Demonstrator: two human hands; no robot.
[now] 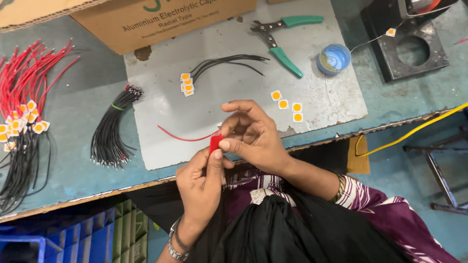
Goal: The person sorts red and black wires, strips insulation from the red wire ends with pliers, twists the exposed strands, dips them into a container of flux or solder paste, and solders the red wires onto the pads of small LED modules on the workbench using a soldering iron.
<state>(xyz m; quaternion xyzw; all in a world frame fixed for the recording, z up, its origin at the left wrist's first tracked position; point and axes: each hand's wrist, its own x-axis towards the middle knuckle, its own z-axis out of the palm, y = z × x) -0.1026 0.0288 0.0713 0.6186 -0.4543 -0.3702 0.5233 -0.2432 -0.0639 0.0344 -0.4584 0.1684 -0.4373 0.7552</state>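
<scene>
Near the table's front edge, my left hand (202,178) pinches a small red piece (215,143) between thumb and fingers. My right hand (251,134) meets it from the right, fingertips on the same red piece and on the end of a thin red wire (183,138) that curves away to the left over a grey mat (234,92). Three small square chips with orange centres (287,107) lie on the mat just beyond my right hand. Several more such chips (186,84) sit joined to black wires (229,62) farther back.
A bundle of black wires (111,129) lies left of the mat; red wires (29,73) and more wired chips (22,122) fill the far left. Green-handled pliers (282,41), a small blue tub (334,58), a cardboard box (161,19) and a dark metal fixture (412,48) stand at the back.
</scene>
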